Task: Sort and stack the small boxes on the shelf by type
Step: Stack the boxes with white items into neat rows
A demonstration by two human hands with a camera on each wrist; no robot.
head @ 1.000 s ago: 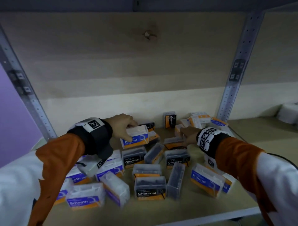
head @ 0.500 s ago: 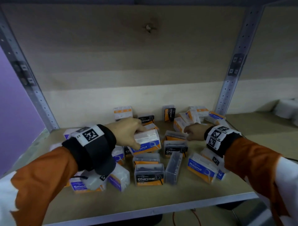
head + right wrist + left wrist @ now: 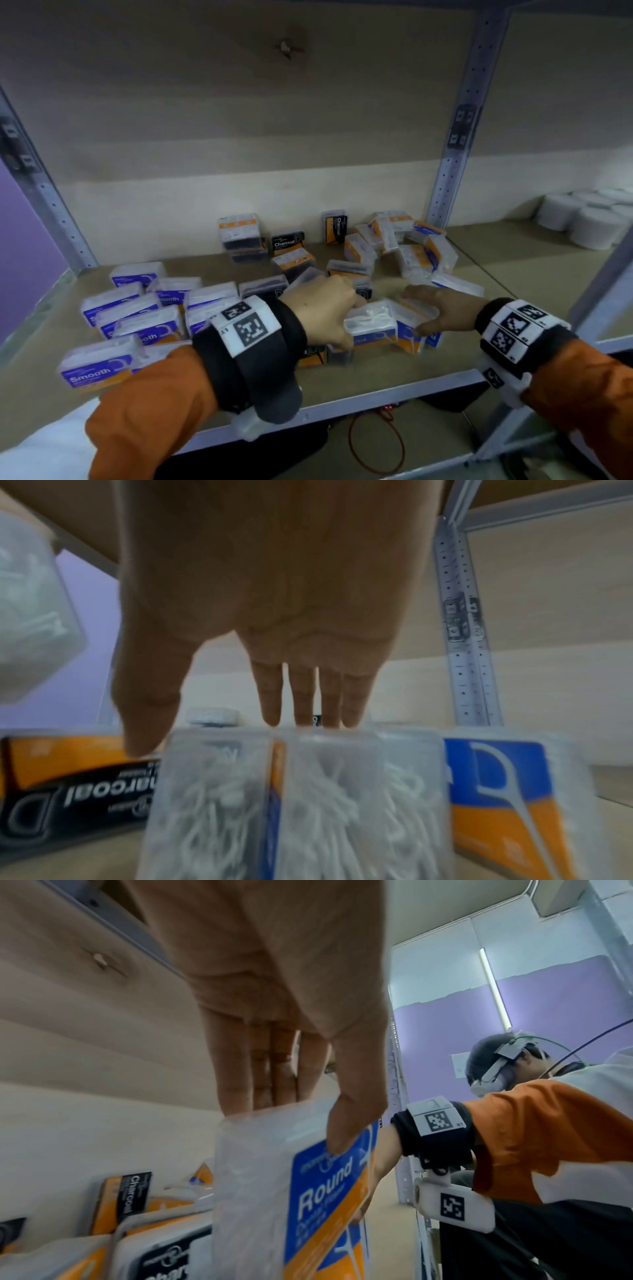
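Note:
My left hand point(image 3: 322, 308) pinches a clear Round box point(image 3: 368, 320) with a blue and orange label. In the left wrist view my left hand point(image 3: 301, 1121) has its thumb on the label of this Round box point(image 3: 322, 1191) and its fingers behind it. The box hangs just left of two more Round boxes point(image 3: 416, 317) near the shelf's front. Over those lies my right hand point(image 3: 428, 308). In the right wrist view my right hand point(image 3: 222, 718) has straight fingers reaching behind the two boxes point(image 3: 342, 791), with the thumb beside the left one.
Several Smooth boxes point(image 3: 137, 318) crowd the shelf's left. Charcoal boxes point(image 3: 287, 241) lie in the middle and back, one point(image 3: 75, 791) beside my right thumb. A loose Round heap point(image 3: 404, 246) sits by the metal post point(image 3: 452, 154). White rolls point(image 3: 589, 219) stand on the neighbouring shelf.
My left hand has carried the Round box forward and to the right, up to my right hand. My right hand has pulled back from the rear boxes onto the front Round boxes.

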